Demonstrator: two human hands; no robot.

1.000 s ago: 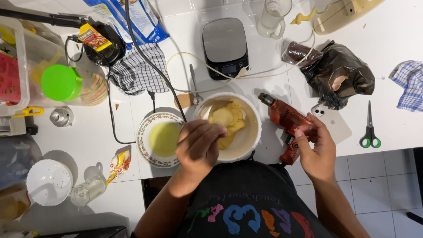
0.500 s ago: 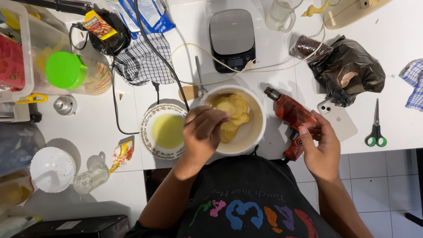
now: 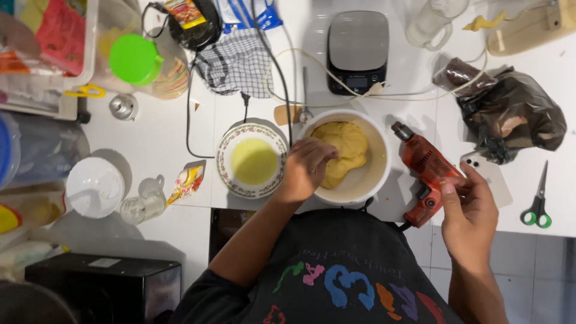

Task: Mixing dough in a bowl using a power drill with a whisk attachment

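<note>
1. The left hand (image 3: 306, 168) reaches into the white bowl (image 3: 384, 156), its fingers curled down and pressing on the yellow dough (image 3: 348, 144); whether it has hold of a piece of dough cannot be told.
2. The dough lies as one lump inside the bowl, filling mostly the far and left part of it.
3. The bowl stands on the white bench (image 3: 150, 132) right in front of the person's body.
4. The right hand (image 3: 471, 207) is closed around the grip of a red power drill (image 3: 426, 165), thumb up along the handle.
5. The drill lies just right of the bowl, its chuck pointing away toward the far left, close to the bowl's rim.
6. A white phone (image 3: 495, 180) lies face down under and just beyond the right hand.
7. Left of the bowl, touching or nearly touching it, sits a patterned plate (image 3: 231, 180) holding a pale yellow-green liquid.
8. Beyond the bowl stands a kitchen scale (image 3: 358, 51), with a checked cloth (image 3: 237, 60) to its left.
9. A black plastic bag (image 3: 516, 114) lies at the far right, and green-handled scissors (image 3: 537, 201) lie near the bench's right edge.
10. A jar with a green lid (image 3: 135, 59) stands at the far left.
</note>
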